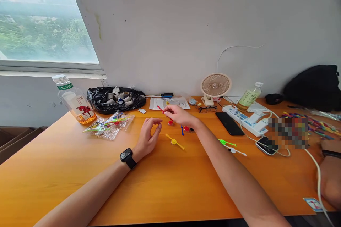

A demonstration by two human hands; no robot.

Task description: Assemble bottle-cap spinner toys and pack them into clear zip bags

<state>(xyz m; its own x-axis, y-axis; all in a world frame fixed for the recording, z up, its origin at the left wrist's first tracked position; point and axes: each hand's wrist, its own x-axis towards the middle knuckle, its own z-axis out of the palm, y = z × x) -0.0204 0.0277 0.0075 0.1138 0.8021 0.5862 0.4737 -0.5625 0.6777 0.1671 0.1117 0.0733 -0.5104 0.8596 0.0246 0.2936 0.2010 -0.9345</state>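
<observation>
My right hand (179, 114) is closed in a pinch on a red plastic arrow (160, 109), whose tip points up and left. Below it, small red round pieces (171, 123) and a short blue arrow (182, 130) lie on the table. My left hand (148, 136), with a black watch on the wrist, rests on the wood; its fingers are loosely bent, apart from the thumb, and hold nothing. Between my forearms lies a yellow arrow (174, 141). A green arrow (227, 143) and a white arrow (236, 150) sit right of my right forearm.
At left are a clear packet of coloured parts (113, 125), a drink bottle (76, 103) and a black bag (101, 101). A small fan (215, 85), glasses (207, 109), a phone (229, 123) and a power strip (245, 120) stand behind. Another person's arm (331, 173) is at right.
</observation>
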